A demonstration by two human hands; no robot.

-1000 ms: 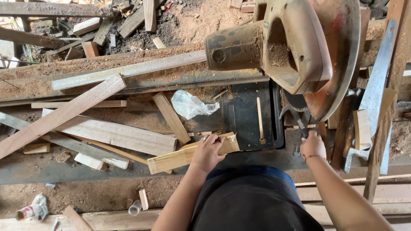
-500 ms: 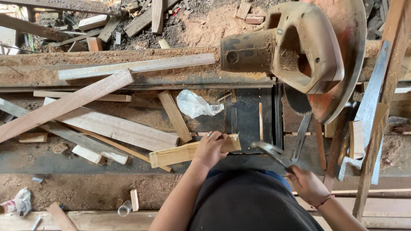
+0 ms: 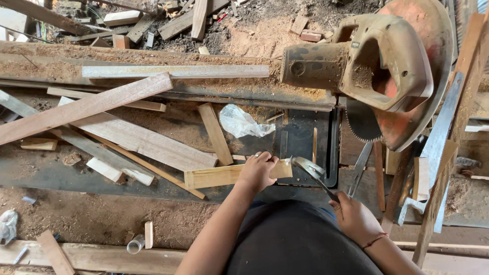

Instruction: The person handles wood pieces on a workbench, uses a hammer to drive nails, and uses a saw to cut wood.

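Even, soft daylight is seen across the whole scene, with no single source visible. Shadows are short and diffuse, lying narrowly beneath the planks (image 3: 81, 109) and under the saw housing (image 3: 379, 66). Mild glare is shown on the clear plastic bag (image 3: 242, 123) and on the hammer head (image 3: 305, 165). Focus is sharp at the centre, and wood grain and sawdust are clearly resolved. Slight wide-angle bending is noted at the edges, where the boards on the right (image 3: 461, 102) appear slanted. No motion blur is evident.
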